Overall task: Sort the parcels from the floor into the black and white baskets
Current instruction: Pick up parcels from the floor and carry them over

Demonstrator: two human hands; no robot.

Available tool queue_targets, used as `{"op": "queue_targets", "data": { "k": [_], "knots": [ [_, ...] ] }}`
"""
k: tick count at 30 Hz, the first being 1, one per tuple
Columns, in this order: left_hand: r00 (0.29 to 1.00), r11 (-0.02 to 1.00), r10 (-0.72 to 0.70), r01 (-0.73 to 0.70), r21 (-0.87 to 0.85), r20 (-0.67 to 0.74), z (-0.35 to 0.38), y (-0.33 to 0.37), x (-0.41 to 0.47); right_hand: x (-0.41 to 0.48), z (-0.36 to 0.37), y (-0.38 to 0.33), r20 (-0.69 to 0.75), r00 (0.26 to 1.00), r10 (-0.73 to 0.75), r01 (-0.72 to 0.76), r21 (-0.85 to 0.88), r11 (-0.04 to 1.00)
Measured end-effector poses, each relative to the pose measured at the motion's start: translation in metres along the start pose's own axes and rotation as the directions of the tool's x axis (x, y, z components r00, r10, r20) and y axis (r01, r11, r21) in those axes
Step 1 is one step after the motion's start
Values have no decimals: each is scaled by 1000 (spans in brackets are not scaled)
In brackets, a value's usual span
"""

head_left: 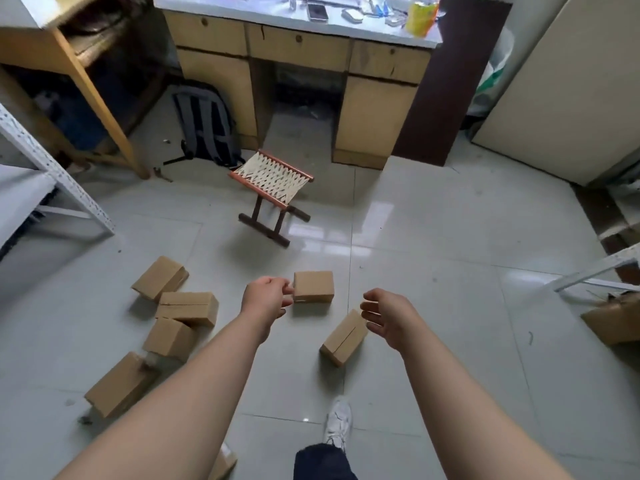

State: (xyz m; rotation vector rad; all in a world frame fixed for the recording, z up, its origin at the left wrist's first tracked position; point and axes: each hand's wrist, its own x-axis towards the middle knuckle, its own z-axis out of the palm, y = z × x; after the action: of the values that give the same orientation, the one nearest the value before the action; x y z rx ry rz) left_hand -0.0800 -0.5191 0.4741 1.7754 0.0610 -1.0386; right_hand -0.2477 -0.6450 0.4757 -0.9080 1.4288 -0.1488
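Observation:
Several brown cardboard parcels lie on the pale tiled floor. One parcel (313,286) sits just beyond my left hand (266,299), whose fingertips are level with its left side; contact is unclear. A tilted parcel (343,337) lies beside my right hand (388,317), which is open with fingers spread and empty. Further left is a cluster: one parcel (160,278), one (187,308), one (169,338) and one (119,384) partly behind my left forearm. No black or white basket is in view.
A small folding stool (273,188) stands ahead, a desk (298,71) and a grey backpack (204,124) behind it. White metal shelving (52,174) is at the left, a shelf rail and a larger box (616,322) at the right. My shoe (337,424) is below.

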Motion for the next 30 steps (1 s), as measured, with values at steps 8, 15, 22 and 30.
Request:
{"op": "queue_targets", "data": {
  "k": [8,15,22,30],
  "knots": [
    [994,996,-80,83,32,-70,68,-39,201,227,33,-16,19,998,54,-52,-98,994],
    [988,978,-142,148,146,-53,97,-139,393,422,74,46,-22,994,108,-110,-132,985],
    [989,945,-140,145,295,-38,124,-245,547,584,108,123,-58,995,76,-87,-222,971],
    [997,989,-77,76,129,1,157,-286,612,655,121,157,16,1000,-8,8,4,1000]
  ]
}}
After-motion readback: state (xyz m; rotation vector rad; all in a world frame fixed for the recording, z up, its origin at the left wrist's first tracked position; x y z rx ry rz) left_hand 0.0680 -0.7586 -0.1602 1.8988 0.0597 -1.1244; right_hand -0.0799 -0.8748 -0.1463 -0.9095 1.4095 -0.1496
